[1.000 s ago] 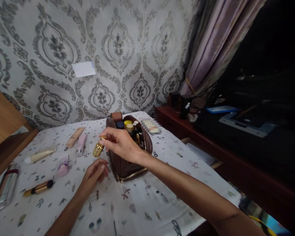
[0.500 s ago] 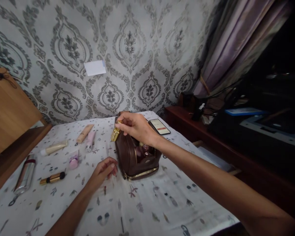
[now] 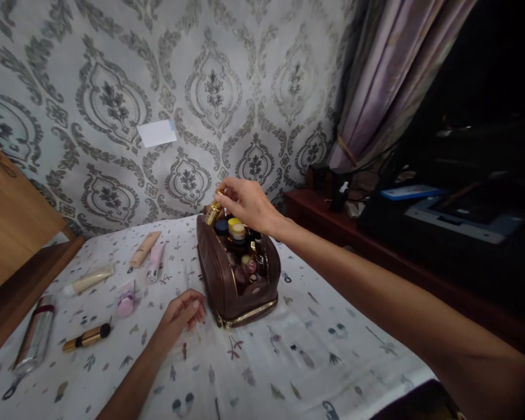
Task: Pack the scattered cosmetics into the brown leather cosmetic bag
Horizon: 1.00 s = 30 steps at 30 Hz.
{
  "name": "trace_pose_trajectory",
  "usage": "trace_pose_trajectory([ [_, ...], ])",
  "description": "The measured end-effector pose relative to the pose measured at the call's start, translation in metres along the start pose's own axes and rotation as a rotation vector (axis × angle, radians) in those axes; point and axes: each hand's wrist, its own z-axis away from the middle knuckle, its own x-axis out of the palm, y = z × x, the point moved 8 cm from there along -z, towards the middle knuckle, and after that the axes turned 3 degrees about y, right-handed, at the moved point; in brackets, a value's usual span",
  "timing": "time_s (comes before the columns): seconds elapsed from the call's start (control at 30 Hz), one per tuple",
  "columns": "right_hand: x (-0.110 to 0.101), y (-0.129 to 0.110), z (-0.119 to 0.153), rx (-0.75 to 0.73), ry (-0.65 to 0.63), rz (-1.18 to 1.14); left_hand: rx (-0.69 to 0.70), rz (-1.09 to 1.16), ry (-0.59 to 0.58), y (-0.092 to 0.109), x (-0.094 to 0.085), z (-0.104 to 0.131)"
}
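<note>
My right hand pinches a small shiny gold bottle between thumb and fingers. It is held tilted over the far left rim of an unzipped brown cosmetic bag. Inside the bag stand a yellow-lidded jar, a dark blue lid and several small bottles, partly hidden by my hand and the bag's walls. My left hand rests on the cloth beside the bag's near left corner. Its fingers are loosely curled and apart from the thumb, with nothing visible in them.
On the patterned white cloth to the left lie a beige tube, a pink tube, a cream tube, a purple-pink container, a gold-and-black tube and a silver bottle. A dark wooden shelf stands right.
My right hand has moved back with the gold bottle, from beside the bag's left wall to above its far rim. The bag's contents show more now. The phone is no longer visible.
</note>
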Motion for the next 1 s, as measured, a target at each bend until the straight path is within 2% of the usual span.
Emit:
trace_pose_trajectory([
  [0.1,0.001,0.011,-0.005,0.026,-0.052,0.150,0.012,-0.010,-0.013,0.001,0.000,0.000],
  [0.23,0.013,0.022,-0.008,0.049,-0.174,0.280,0.006,-0.018,-0.013,0.001,0.000,0.000],
  [0.67,0.062,0.050,-0.021,0.064,-0.466,0.408,-0.007,-0.066,-0.024,0.004,0.001,0.002],
  [1.0,0.091,0.048,-0.011,-0.039,-0.624,0.557,-0.015,-0.099,-0.031,0.000,-0.001,0.001],
])
